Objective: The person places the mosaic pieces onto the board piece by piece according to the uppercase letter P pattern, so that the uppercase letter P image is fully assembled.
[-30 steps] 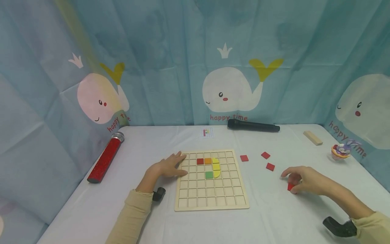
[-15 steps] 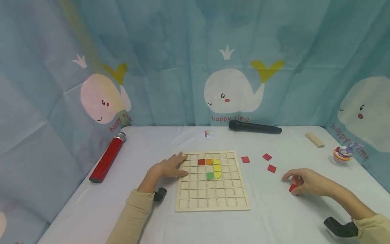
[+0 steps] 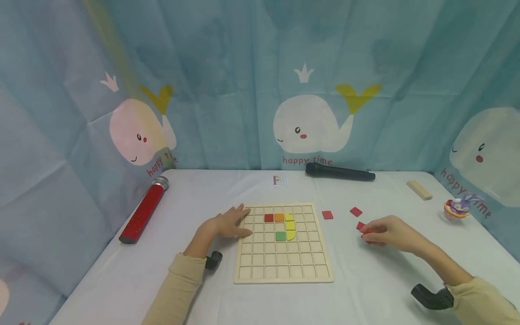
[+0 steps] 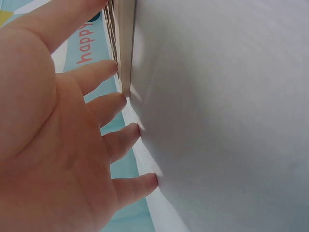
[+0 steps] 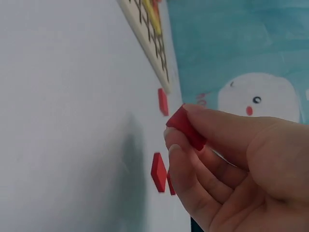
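My right hand [image 3: 387, 232] pinches a red square tile [image 5: 187, 128] between thumb and fingers, above the table to the right of the board. A loose red tile [image 3: 360, 225] lies right by its fingertips in the head view. Two more, a red tile [image 3: 356, 211] and another red tile [image 3: 327, 215], lie flat farther back. My left hand [image 3: 228, 224] rests with spread fingers on the left edge of the wooden grid board [image 3: 276, 259]. In the board's cells sit a dark red square [image 3: 269, 218], an orange square [image 3: 279, 217], a green square [image 3: 280, 236] and yellow pieces [image 3: 290, 225].
A small printed grid card [image 3: 278, 180] lies behind the board. A black microphone [image 3: 340, 172] lies at the back edge, a red microphone [image 3: 144, 212] at the left. A wooden block [image 3: 419, 190] and a cupcake-like toy [image 3: 457, 206] stand at the right.
My right hand has taken the red tile off the table and moved left and slightly back with it. The left hand has stayed at the board's edge.
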`<state>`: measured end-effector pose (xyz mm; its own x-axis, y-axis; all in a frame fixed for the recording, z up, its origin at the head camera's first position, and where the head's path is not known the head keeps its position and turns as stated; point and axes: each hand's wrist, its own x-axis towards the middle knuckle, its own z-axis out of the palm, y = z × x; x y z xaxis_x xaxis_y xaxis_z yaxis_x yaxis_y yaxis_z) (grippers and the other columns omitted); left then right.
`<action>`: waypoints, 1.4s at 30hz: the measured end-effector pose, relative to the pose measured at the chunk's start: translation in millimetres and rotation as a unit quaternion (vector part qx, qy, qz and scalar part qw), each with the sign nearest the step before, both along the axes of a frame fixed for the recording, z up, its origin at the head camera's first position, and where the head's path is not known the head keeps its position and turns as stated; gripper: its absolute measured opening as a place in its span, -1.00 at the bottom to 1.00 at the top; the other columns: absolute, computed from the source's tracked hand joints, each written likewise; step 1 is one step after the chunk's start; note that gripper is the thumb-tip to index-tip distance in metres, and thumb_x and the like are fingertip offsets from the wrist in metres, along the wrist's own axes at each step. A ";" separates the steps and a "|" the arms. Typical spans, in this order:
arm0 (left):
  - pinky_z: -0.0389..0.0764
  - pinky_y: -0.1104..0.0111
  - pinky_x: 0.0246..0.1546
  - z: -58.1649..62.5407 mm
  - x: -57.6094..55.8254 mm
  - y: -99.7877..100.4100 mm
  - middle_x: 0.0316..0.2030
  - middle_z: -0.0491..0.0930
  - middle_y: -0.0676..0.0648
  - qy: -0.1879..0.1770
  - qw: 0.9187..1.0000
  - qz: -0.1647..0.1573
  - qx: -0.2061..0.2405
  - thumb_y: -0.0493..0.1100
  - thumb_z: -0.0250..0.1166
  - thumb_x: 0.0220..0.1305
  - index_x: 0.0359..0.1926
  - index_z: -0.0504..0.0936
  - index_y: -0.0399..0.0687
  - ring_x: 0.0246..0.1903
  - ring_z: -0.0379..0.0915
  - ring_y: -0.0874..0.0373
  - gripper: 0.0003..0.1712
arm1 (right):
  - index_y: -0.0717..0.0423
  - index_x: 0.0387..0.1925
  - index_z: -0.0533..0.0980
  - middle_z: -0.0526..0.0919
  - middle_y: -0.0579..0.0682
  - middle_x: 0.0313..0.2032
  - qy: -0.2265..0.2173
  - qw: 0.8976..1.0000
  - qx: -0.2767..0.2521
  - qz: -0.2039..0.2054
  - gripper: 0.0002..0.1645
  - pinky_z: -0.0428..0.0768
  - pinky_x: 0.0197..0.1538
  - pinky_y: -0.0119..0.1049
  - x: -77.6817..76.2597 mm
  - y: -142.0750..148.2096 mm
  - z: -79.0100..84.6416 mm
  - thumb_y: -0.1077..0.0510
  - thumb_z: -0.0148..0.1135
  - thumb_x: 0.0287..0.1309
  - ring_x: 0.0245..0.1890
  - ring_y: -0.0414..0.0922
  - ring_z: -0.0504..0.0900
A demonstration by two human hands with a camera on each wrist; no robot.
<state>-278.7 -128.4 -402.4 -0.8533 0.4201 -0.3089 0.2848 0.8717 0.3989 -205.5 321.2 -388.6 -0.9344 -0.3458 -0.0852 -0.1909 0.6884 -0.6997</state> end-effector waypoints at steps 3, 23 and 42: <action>-0.16 -0.18 0.31 0.4 0.8 0.6 0.47 -0.11 -0.19 0.000 1.000 0.001 0.005 0.18 0.22 0.26 0.47 0.10 -0.07 0.43 -0.29 -0.15 -0.11 | 0.22 -0.14 0.63 0.67 -0.03 -0.30 -0.003 1.000 -0.015 0.001 -0.66 0.59 -0.38 -0.37 -4.3 -8.7 -2.2 0.09 0.37 0.10 -0.40 -0.12 0.58; -0.16 -0.13 0.33 -3.8 1.1 -1.9 0.47 -0.14 -0.14 0.002 1.000 0.007 -0.014 0.21 0.19 0.28 0.48 0.07 -0.02 0.44 -0.31 -0.11 -0.11 | 0.16 -0.31 0.59 0.63 -0.05 -0.54 -0.029 0.994 -0.047 -0.095 -0.70 0.56 -0.42 -0.31 -33.0 -77.9 -10.5 0.04 0.45 0.01 -0.50 -0.15 0.55; -0.14 -0.18 0.30 2.8 3.5 1.2 0.46 -0.10 -0.19 0.004 1.000 0.004 0.004 0.17 0.22 0.27 0.46 0.11 -0.06 0.43 -0.26 -0.16 -0.12 | 0.11 -0.33 0.62 0.65 -0.04 -0.52 -0.042 0.990 -0.079 -0.112 -0.74 0.47 -0.44 -0.34 -54.7 -129.7 -18.0 0.03 0.45 0.01 -0.53 -0.14 0.52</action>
